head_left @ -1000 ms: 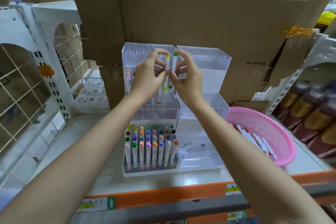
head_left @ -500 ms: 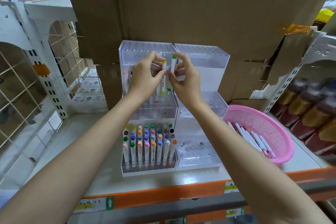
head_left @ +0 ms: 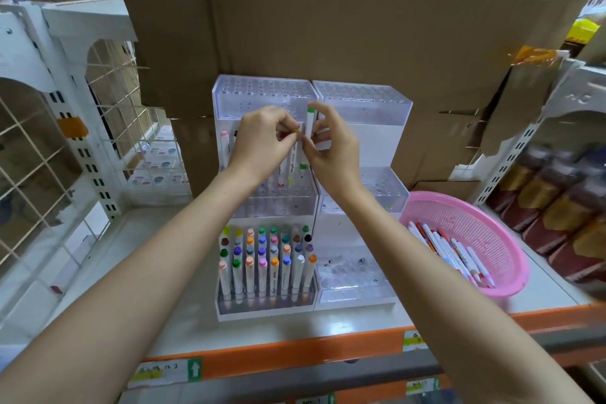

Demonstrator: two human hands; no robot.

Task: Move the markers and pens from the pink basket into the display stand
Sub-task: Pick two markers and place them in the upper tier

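A clear tiered display stand (head_left: 360, 102) stands on the shelf against cardboard boxes. Its lowest left tier is full of upright markers (head_left: 267, 259) with coloured caps. In front of the middle left tier, my left hand (head_left: 259, 144) pinches a yellow-capped marker (head_left: 292, 161), its lower end close above the tier's holes. Right beside it, my right hand (head_left: 331, 147) pinches a green-capped marker (head_left: 308, 131), also upright. The pink basket (head_left: 498, 233) sits at the right with several markers and pens (head_left: 449, 249) lying in it.
A pink-capped marker (head_left: 225, 147) stands at the left of the middle tier. White wire racks (head_left: 49, 141) fill the left side and packaged goods (head_left: 564, 207) the right. The shelf's orange front edge (head_left: 295, 351) runs below the stand.
Both hands have come down a little with their markers, from the top tier's height toward the middle left tier. The yellow-capped marker now sits lower than the green-capped one.
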